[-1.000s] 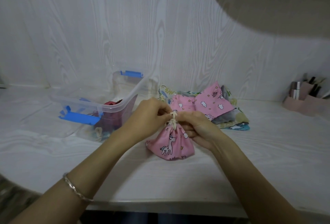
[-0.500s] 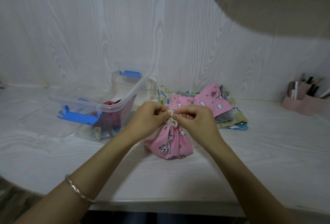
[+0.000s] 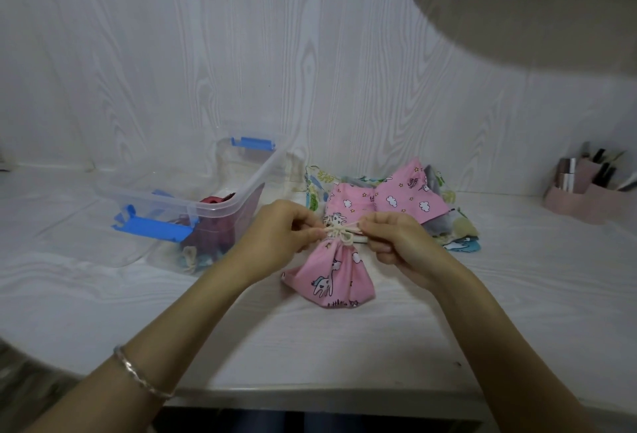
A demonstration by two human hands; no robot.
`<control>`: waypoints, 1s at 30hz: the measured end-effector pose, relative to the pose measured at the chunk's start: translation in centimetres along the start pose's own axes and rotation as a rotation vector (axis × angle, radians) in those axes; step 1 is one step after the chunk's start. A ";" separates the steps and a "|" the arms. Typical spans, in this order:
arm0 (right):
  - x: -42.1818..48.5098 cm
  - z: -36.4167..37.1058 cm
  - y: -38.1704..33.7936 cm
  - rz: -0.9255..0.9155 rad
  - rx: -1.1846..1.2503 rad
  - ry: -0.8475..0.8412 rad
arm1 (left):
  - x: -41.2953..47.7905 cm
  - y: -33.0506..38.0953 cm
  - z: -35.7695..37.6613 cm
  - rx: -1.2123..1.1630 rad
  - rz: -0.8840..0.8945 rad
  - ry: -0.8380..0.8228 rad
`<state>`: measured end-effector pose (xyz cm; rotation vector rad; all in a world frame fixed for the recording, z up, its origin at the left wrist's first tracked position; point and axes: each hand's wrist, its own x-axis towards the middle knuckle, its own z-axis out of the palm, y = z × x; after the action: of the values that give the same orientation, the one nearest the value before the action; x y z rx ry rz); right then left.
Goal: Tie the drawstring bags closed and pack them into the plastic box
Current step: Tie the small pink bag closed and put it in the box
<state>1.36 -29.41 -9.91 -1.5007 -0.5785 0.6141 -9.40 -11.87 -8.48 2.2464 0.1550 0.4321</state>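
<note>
Through the head camera I look down along two bare forearms reaching out over a pale wood-grain table point(image 3: 310, 346). Nearest me, a silver bangle point(image 3: 144, 377) circles the left wrist. Further out, at the centre of the table, sits a pink drawstring bag point(image 3: 331, 277) printed with unicorns, its body slumped on the surface and its neck gathered upward. The left hand point(image 3: 279, 232) and right hand point(image 3: 403, 246) meet at that neck, one on each side. Each pinches an end of the cream cord point(image 3: 339, 234) between thumb and forefinger, the other fingers curled under. The strands run outward from a small knot, so I judge the knot is being drawn tight (the bag rests on the table, I think, so both hands are free for the cord).

Just beyond and left of the left hand stands the clear plastic box point(image 3: 248, 188), open-topped, with a blue latch point(image 3: 151, 227) on its near end. Dark red cloth and a few other bags lie inside; I judge it is placed within easy reach for dropping the tied bag in. Behind the right hand lies a heap of loose bags point(image 3: 406, 198), pink with clouds on top, apparently waiting to be tied. Far right, a pink organiser point(image 3: 579, 194) holds small items too blurred to name. A white wall point(image 3: 241, 53) closes the scene, a shelf point(image 3: 517, 1) jutting out top right.
</note>
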 end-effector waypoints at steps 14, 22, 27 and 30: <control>-0.2 2.2 -1.5 -0.132 -0.359 -0.062 | -0.1 1.8 0.7 0.084 0.034 0.249; 0.7 4.4 -5.1 -0.452 -0.257 0.190 | -0.3 4.3 -1.9 -0.892 -0.614 -0.456; -0.7 5.8 -8.6 -0.722 -0.255 0.230 | 2.4 7.0 -3.9 -1.260 -0.387 -0.379; -0.6 7.2 -10.5 -0.803 -0.270 0.199 | 3.6 8.6 -6.8 -1.246 -0.273 -0.338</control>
<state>-3.85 -24.38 0.58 -1.3987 -1.0534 -0.2403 -8.74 -11.74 3.08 1.0154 -0.0048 -0.0437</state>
